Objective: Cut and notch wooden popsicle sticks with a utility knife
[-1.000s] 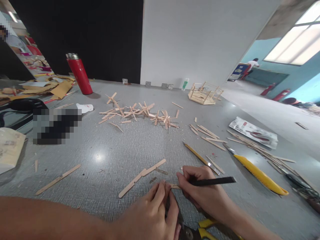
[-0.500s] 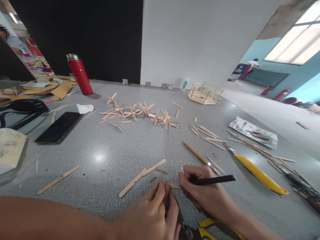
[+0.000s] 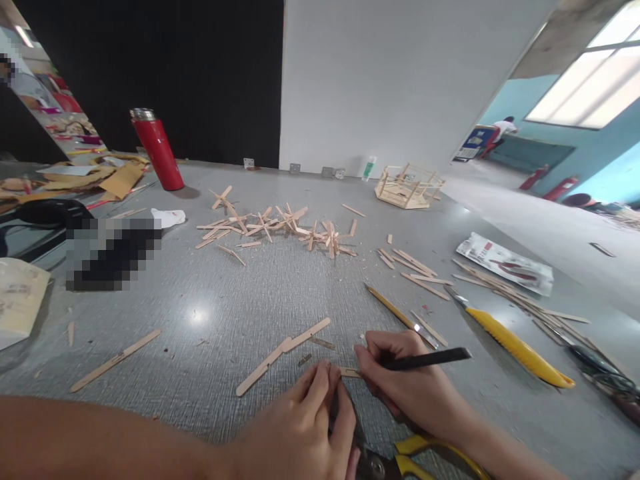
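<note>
My left hand [image 3: 305, 417] is closed, its fingertips pinching a wooden craft stick [image 3: 351, 373] against the table. A dark rectangular outline shows on that stick's bare part. In my right hand [image 3: 415, 377] is a slim black pen-shaped tool [image 3: 430, 359], gripped as for writing. Its tip is hidden by the fingers, close to the stick. Under and beside the hands lie yellow-handled pliers [image 3: 415, 453], partly covered. Just left of the fingers are two joined craft sticks [image 3: 283, 353] with notches, and another notched stick [image 3: 116, 360] rests farther left.
Crossed craft sticks [image 3: 280, 223] lie mid-table. A small wooden frame [image 3: 407, 188] and a red flask [image 3: 157, 150] stand at the back. To the right are a brown pencil-like tool [image 3: 395, 310], a yellow utility knife [image 3: 513, 339], loose sticks [image 3: 425, 283] and a white packet [image 3: 505, 262].
Both hands keep their grips in nearly the same place. The whole view has shifted slightly, with no object visibly moved on the table.
</note>
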A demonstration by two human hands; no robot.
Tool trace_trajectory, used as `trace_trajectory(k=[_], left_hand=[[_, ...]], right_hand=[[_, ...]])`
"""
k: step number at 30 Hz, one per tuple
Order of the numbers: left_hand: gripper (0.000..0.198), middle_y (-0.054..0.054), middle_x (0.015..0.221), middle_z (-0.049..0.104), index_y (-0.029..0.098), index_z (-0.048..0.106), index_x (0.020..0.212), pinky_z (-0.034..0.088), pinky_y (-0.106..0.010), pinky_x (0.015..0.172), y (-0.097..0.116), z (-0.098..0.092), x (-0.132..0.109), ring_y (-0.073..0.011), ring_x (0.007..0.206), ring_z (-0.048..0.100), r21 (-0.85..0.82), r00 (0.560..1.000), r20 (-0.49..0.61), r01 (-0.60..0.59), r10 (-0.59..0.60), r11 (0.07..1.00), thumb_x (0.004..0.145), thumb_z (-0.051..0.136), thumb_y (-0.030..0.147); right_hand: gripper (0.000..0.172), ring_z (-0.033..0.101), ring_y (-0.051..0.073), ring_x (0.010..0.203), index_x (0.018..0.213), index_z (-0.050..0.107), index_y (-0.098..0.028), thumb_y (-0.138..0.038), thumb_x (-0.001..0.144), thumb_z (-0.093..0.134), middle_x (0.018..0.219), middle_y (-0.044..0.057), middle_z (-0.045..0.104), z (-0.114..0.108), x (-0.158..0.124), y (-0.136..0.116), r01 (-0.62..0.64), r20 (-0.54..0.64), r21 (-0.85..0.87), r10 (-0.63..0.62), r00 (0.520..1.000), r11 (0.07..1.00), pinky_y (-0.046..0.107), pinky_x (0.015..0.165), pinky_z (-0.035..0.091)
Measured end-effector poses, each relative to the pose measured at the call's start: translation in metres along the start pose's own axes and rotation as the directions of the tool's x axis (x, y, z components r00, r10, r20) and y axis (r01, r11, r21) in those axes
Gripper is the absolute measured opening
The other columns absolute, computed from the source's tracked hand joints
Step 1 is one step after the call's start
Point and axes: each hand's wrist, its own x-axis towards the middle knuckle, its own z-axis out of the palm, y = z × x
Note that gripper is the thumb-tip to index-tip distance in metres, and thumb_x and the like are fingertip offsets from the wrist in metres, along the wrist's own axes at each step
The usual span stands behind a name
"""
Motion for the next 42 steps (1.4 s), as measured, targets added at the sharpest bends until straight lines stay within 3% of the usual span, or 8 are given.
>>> trace_trajectory(k=[6,19,42], left_hand=[[0.037,-0.022,0.110,0.075,0.001,0.066,0.114,0.053,-0.030,0.097,0.000,0.001,0.000,-0.0273,0.109,0.072,-0.002,1.000,-0.005,-0.002,0.002,1.000,0.096,0.049,0.029],[0.041,-0.023,0.109,0.075,-0.002,0.063,0.116,0.054,-0.033,0.095,0.000,0.002,-0.001,-0.0288,0.106,0.073,0.008,1.000,-0.021,-0.023,0.023,1.000,0.097,0.047,0.029],[0.042,-0.023,0.111,0.075,-0.002,0.065,0.117,0.054,-0.033,0.096,0.000,0.003,-0.001,-0.0291,0.108,0.072,-0.013,1.000,0.011,-0.007,0.007,1.000,0.096,0.047,0.031]], right_hand=[[0.045,0.036,0.005,0.032,0.056,0.037,-0.022,-0.033,0.092,0.062,0.041,-0.008,0.041,0.000,0.002,0.000,-0.003,-0.001,0.013,0.003,1.000,1.000,0.019,0.034,0.024],[0.046,0.044,0.007,0.031,0.058,0.044,-0.022,-0.045,0.096,0.057,0.048,-0.004,0.054,0.007,0.002,-0.007,-0.029,0.025,0.074,0.027,0.999,0.997,0.018,0.033,0.027],[0.047,0.038,0.006,0.032,0.058,0.039,-0.022,-0.044,0.096,0.056,0.045,-0.006,0.046,0.007,0.003,-0.007,-0.039,0.017,0.033,0.038,0.999,0.999,0.019,0.032,0.025]])
